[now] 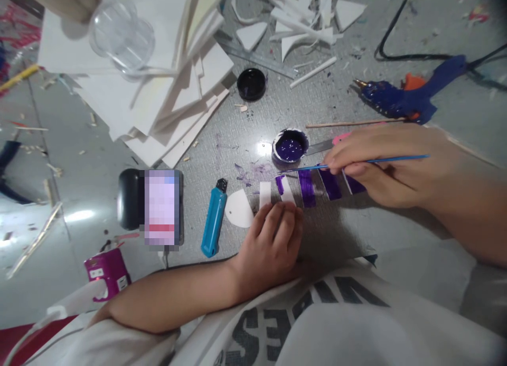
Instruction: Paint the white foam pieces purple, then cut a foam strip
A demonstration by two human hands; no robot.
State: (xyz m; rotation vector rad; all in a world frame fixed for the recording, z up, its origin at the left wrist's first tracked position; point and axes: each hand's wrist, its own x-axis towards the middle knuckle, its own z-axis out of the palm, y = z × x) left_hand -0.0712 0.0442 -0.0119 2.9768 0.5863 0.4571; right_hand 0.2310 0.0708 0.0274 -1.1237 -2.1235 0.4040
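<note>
Grey tabletop (325,102) surrounds an uncapped jar of purple paint (282,161), with white offcuts (304,32) at 12 o'clock from it and a blue glue gun (420,97) at 2. At the jar's 6 o'clock lies a partly painted white strip (288,193). The right hand (396,144) pinches a thin blue paintbrush (307,169); the left hand (275,231) covers the strip's lower end, whether gripping or only pressing I cannot tell.

Cutter (214,218) left of the paint pot (285,164), glue gun (390,99) behind-right, lid (251,84) behind-left.
</note>
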